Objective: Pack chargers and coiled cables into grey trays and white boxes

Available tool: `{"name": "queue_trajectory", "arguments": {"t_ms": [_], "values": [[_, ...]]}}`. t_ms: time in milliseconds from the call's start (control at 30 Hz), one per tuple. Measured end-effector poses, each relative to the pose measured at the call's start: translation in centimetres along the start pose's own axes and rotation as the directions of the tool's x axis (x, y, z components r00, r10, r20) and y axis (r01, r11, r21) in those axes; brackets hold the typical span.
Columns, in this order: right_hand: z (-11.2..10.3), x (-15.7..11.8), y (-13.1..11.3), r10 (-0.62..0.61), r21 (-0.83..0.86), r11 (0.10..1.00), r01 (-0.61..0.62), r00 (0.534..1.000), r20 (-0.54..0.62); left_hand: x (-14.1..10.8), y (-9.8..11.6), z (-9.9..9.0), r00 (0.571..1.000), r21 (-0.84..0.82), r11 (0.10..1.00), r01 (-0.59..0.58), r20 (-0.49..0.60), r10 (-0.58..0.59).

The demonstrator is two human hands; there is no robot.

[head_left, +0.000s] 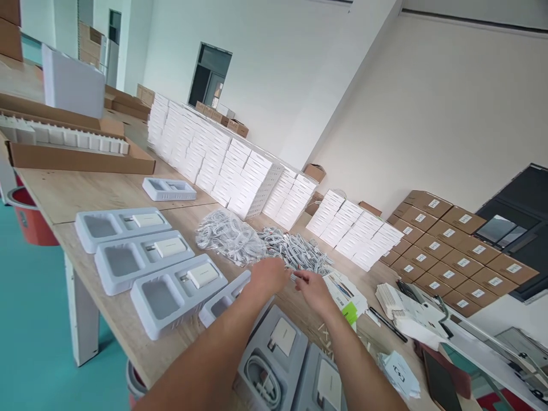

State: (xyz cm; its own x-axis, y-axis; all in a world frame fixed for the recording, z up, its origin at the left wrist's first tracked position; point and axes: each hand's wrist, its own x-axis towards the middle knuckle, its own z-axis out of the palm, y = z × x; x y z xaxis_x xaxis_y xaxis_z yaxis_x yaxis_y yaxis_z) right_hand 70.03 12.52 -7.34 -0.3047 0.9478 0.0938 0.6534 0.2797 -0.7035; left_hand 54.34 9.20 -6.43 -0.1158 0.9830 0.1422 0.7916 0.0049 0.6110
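My left hand [269, 277] and my right hand [314, 290] are close together over the table, beside a heap of bare grey-white cables [295, 248]. Fingers of both are pinched on a light cable [293, 277], mostly hidden by the hands. Left of that heap lies a pile of cables in clear bags [231, 235]. Below my forearms, a moulded tray [245, 365] holds a white charger [283, 337] and a coiled cable [264, 381]. Another tray with a charger [329, 383] sits at its right, and one [208, 313] is partly behind my left arm.
Trays with chargers [156, 311] line the left side of the wooden table [55, 194]. Stacks of white boxes [252, 182] stand along the back. Papers [342, 288], a black pen [387, 324] and white cards [399, 374] lie right. Brown cartons [454, 251] are piled beyond.
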Motion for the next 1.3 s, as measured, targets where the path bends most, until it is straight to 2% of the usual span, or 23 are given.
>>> {"name": "queue_trajectory", "arguments": {"t_ms": [133,267,367,433,533,700,767,867,967,1033,1167,1300], "values": [[-2.8,-3.1,-1.3,-0.006,0.096,0.995,0.013,0.998,-0.069,-0.5,1.3,0.2,0.991,-0.167,0.985,-0.051,0.113,0.071],[-3.5,-6.2,-1.8,-0.09,0.166,0.98,0.109,0.989,-0.119,-0.7,2.6,0.9,0.957,-0.43,0.901,-0.06,0.23,0.174],[-3.6,-7.8,-1.7,-0.185,0.146,0.971,0.189,0.982,-0.035,-0.4,3.0,1.8,0.959,-0.531,0.847,-0.03,0.224,0.175],[-4.1,-8.6,-1.5,-0.157,0.132,0.979,0.154,0.988,0.007,-0.2,3.0,2.2,0.968,-0.547,0.837,-0.013,0.204,0.148],[-5.3,-9.4,-0.7,-0.084,0.09,0.992,0.089,0.995,-0.061,0.1,2.6,2.2,0.98,-0.514,0.858,-0.01,0.166,0.111],[-7.5,-9.4,0.5,-0.111,-0.022,0.994,0.109,0.967,-0.231,-0.2,2.5,1.5,0.977,-0.386,0.916,-0.11,0.128,0.171],[-7.9,-9.1,0.8,-0.089,-0.041,0.996,0.08,0.958,-0.272,-0.6,2.8,1.4,0.961,-0.342,0.923,-0.174,0.148,0.236],[-8.0,-8.6,1.4,-0.003,0.029,1.0,0.011,0.967,-0.254,-1.3,3.2,1.2,0.917,-0.291,0.914,-0.284,0.196,0.347],[-8.1,-8.1,2.3,0.001,0.146,0.989,0.036,0.969,-0.246,-1.7,3.3,0.9,0.869,-0.24,0.896,-0.374,0.245,0.429],[-8.3,-7.7,3.0,0.027,0.215,0.976,0.039,0.955,-0.296,-1.6,3.2,0.8,0.861,-0.187,0.896,-0.403,0.255,0.441],[-8.7,-7.4,4.0,0.123,0.283,0.959,-0.022,0.932,-0.341,-0.8,2.3,0.8,0.906,-0.034,0.927,-0.373,0.202,0.372],[-7.9,-7.7,3.7,0.06,0.2,0.98,-0.005,0.962,-0.267,0.3,1.5,1.0,0.953,0.073,0.953,-0.294,0.105,0.285]]}}
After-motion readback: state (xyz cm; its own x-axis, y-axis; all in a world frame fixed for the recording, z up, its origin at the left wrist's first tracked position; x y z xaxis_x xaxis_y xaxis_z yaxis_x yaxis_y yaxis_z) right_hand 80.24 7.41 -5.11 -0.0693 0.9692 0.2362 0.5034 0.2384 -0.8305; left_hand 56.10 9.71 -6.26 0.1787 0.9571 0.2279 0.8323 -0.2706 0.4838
